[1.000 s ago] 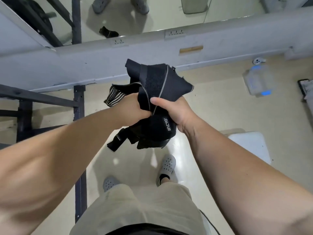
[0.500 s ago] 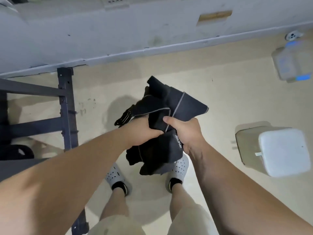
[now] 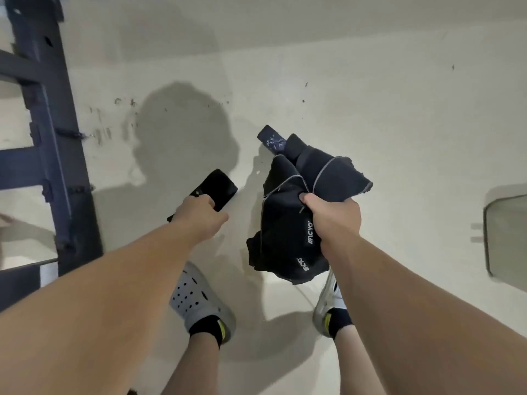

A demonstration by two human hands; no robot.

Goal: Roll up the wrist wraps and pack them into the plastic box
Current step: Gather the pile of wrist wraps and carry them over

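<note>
The floor (image 3: 370, 95) was pale, smooth and faintly glossy, with a few small dark scuff marks (image 3: 125, 102) scattered toward its far side. A dark metal frame (image 3: 54, 155), built of an upright post with crossbars, stood along its left side. Two feet stood on the near part of the floor, well apart, each in a black sock: the left clog (image 3: 199, 300) grey and perforated, the right clog (image 3: 328, 297) mostly hidden. At the right side sat a plastic box (image 3: 507, 235), only partly in view.
</note>
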